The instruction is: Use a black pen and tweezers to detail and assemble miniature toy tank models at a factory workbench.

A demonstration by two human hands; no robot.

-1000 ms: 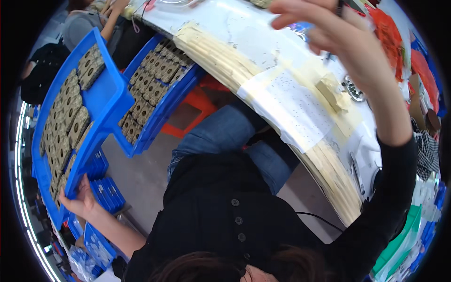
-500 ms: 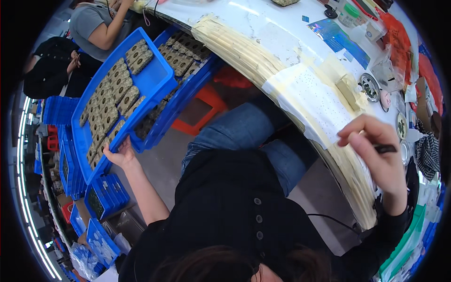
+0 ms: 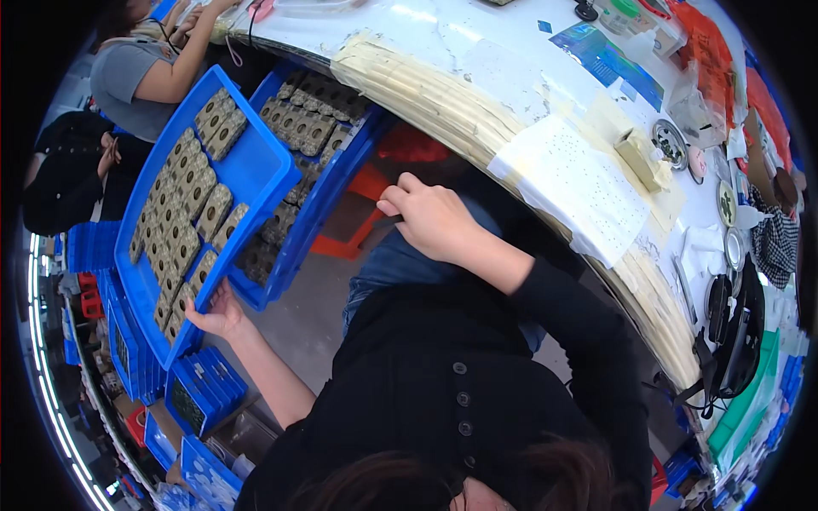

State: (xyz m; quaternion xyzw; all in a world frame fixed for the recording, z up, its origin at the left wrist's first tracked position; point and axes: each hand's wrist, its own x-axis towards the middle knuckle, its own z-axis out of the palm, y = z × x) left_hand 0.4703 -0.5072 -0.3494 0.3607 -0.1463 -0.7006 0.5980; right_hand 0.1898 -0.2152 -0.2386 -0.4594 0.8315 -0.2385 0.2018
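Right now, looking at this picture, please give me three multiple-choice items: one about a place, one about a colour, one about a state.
1. Where is the left hand?
A. at the near edge of the top tray
B. on the table
C. on the person's knee

2. What colour are the trays?
A. red
B. blue
C. green

3. What is the state of the right hand?
A. flat on the paper sheet
B. loosely curled over the lap, below the table edge
C. gripping a tray

Answers:
1 A, the fingers touch the tray's lower edge, which is tilted up.
2 B, both the top tray and the lower tray are plainly blue.
3 B, the fingers are bent and it rests clear of the table and of the trays; whether it holds anything cannot be told.
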